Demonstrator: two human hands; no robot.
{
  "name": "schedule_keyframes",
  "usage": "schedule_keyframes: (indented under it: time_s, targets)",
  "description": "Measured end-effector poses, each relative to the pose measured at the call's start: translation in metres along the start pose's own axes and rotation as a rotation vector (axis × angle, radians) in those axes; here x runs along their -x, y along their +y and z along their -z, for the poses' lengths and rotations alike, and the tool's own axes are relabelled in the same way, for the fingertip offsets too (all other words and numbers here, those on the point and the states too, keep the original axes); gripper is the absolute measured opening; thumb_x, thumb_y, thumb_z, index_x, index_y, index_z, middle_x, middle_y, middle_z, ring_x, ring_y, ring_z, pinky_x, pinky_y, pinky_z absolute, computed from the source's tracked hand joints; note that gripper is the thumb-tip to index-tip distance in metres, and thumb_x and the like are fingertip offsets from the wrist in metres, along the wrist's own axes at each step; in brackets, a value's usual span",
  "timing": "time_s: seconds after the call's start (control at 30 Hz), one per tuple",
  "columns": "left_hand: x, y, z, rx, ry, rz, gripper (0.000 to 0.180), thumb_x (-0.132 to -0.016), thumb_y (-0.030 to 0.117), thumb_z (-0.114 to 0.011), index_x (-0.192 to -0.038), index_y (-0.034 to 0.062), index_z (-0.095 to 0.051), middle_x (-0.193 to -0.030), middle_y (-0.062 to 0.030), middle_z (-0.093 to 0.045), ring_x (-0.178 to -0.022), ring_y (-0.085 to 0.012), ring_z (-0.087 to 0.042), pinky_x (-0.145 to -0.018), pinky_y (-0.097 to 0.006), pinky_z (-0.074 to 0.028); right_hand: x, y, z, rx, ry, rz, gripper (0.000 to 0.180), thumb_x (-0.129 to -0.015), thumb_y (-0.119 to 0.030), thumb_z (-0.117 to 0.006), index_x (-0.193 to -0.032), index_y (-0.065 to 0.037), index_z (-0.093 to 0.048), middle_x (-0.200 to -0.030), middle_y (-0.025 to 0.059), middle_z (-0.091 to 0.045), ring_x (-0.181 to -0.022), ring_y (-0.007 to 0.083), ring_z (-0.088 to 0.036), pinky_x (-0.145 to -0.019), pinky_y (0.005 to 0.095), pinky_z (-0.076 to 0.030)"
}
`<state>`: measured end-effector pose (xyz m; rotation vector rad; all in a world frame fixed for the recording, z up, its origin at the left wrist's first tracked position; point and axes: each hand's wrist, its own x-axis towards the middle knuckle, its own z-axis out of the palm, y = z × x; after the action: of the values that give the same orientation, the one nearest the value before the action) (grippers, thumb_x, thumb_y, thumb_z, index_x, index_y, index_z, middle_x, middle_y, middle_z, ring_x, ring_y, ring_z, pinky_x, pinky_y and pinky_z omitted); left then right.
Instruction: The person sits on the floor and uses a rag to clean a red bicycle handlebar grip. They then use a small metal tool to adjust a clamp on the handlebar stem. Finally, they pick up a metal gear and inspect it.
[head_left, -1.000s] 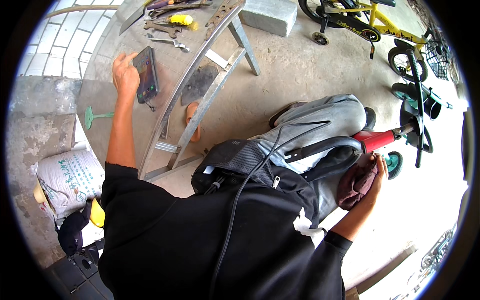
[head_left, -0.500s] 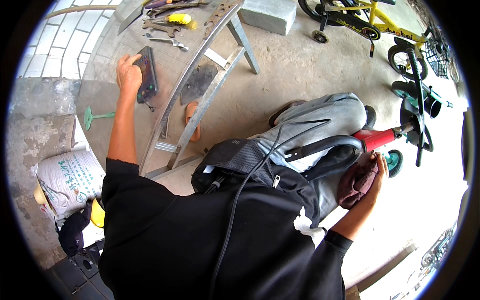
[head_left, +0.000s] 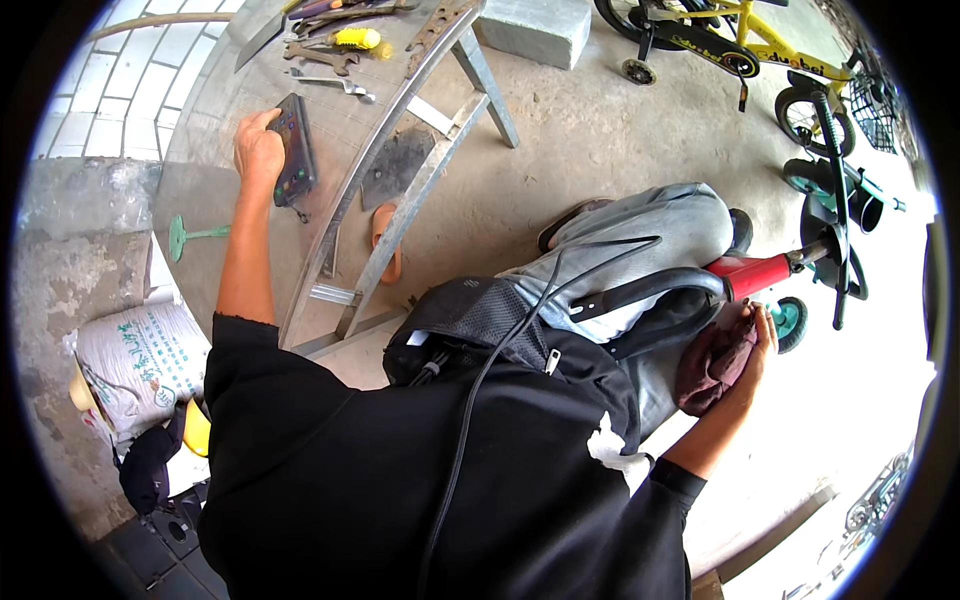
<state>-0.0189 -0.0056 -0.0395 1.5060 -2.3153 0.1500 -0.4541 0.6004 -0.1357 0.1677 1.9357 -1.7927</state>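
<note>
On the grey metal workbench, a flat dark rectangular tablet-like slab lies with its long axis running away from the person, gripped along its left edge by the left hand, while the right hand clutches a crumpled maroon cloth beside a small red scooter.

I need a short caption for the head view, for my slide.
Left hand on a dark flat case on the metal table; right hand holds a maroon cloth.
</note>
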Motion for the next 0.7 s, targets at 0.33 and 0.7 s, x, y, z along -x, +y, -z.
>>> schedule_keyframes:
  time_s: [0.33, 0.7]
  targets:
    - [-0.004, -0.004, 0.005, 0.076, 0.122, 0.021, 0.044, -0.073, 0.002, -0.044, -0.106, 0.0140, -0.072, -0.128, -0.0202, -0.054, -0.119, -0.0325, -0.051, -0.103, -0.039, -0.038, 0.010, -0.009, -0.009, -0.028, 0.025, -0.047, 0.018, -0.096, -0.019, -0.053, -0.101, -0.006, -0.064, -0.083, 0.0033, -0.064, -0.070, 0.0123, -0.058, -0.063, 0.0244, -0.048]
    - [0.023, -0.020, 0.018, 0.203, 0.252, -0.041, 0.036, -0.073, -0.003, -0.044, -0.095, 0.0077, -0.071, -0.116, -0.0161, -0.061, -0.114, -0.0306, -0.055, -0.100, -0.037, -0.040, 0.008, -0.010, -0.008, 0.025, 0.021, -0.037, 0.019, -0.095, -0.019, -0.054, -0.101, -0.004, -0.065, -0.087, 0.0034, -0.065, -0.077, 0.0122, -0.058, -0.070, 0.0244, -0.047]
